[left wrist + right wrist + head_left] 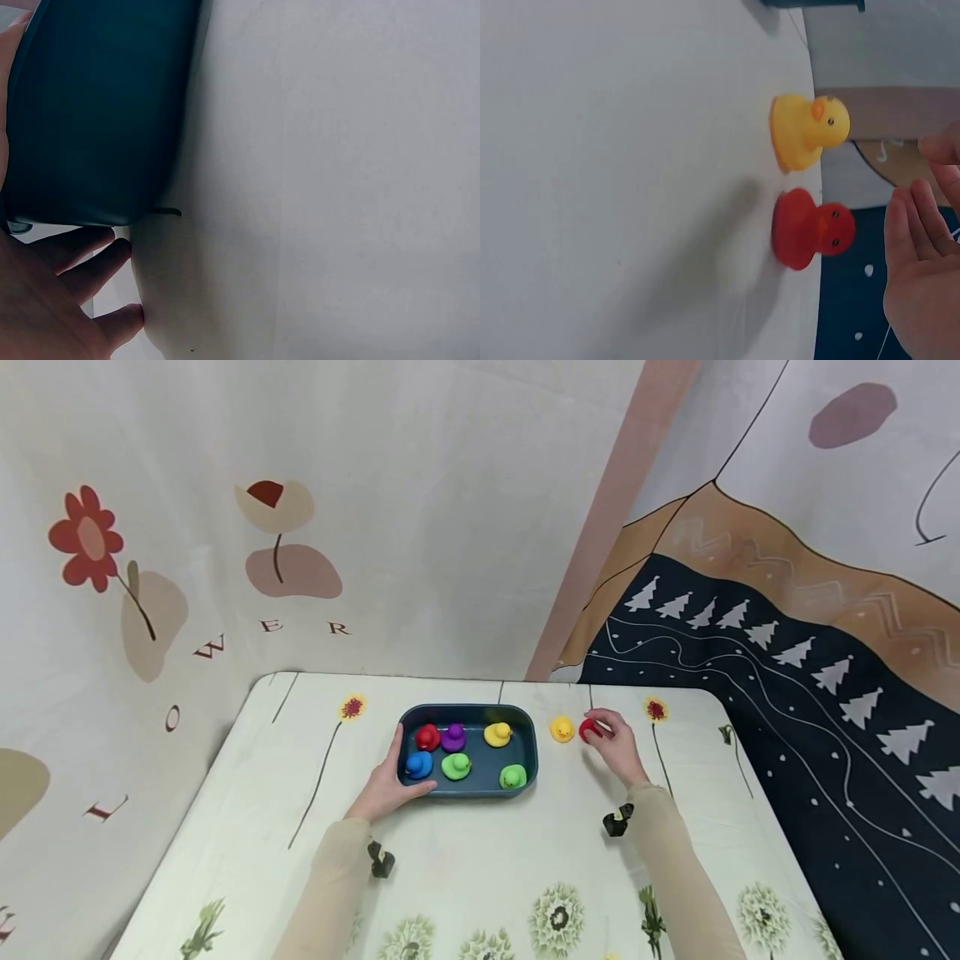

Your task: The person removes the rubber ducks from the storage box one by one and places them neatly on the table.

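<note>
A dark blue rectangular tray (480,793) holds several rubber ducks: red (427,737), purple (453,738), yellow (497,734), blue (419,765) and two green ones (456,766). My left hand (385,792) grips the tray's left end, thumb along the near side; the left wrist view shows fingers by the tray's wall (97,112). Right of the tray, another yellow duck (795,133) stands beside a second red duck (796,229). My right hand (617,747) overlaps this red duck in the head view; the right wrist view shows a gap between its fingers and the duck.
A white flower-printed cloth (480,860) covers the table. Behind it hangs a pale printed curtain (420,527), and a dark fabric with white trees (750,710) drops along the right side. Black wrist cameras (381,861) sit at both cuffs.
</note>
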`<act>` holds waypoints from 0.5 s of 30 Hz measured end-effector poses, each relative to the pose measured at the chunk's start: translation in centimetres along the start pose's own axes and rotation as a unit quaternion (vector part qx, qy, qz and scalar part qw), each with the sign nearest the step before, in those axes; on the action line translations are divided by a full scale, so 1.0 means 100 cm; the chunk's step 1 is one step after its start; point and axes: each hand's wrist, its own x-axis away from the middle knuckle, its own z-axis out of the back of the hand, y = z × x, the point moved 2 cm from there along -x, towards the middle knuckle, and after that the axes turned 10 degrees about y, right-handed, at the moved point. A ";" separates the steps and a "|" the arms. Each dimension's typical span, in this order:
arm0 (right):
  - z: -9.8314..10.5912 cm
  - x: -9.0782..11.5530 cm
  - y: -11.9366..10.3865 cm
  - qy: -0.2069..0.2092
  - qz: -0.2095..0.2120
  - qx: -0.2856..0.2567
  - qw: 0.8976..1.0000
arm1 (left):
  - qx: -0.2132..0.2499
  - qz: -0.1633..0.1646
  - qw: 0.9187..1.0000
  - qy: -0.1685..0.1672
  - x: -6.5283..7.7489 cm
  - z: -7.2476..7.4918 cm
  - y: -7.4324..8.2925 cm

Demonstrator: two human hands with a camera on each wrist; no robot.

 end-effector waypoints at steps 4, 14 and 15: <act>-0.006 0.003 -0.003 -0.018 0.008 -0.018 1.000 | 0.000 -0.005 1.000 0.002 0.000 0.000 0.000; -0.029 0.015 -0.017 -0.074 0.024 -0.054 0.996 | -0.002 -0.003 1.000 0.002 -0.001 -0.001 -0.001; -0.032 0.016 -0.019 -0.080 0.027 -0.056 0.995 | -0.002 -0.003 1.000 0.002 -0.001 -0.001 -0.001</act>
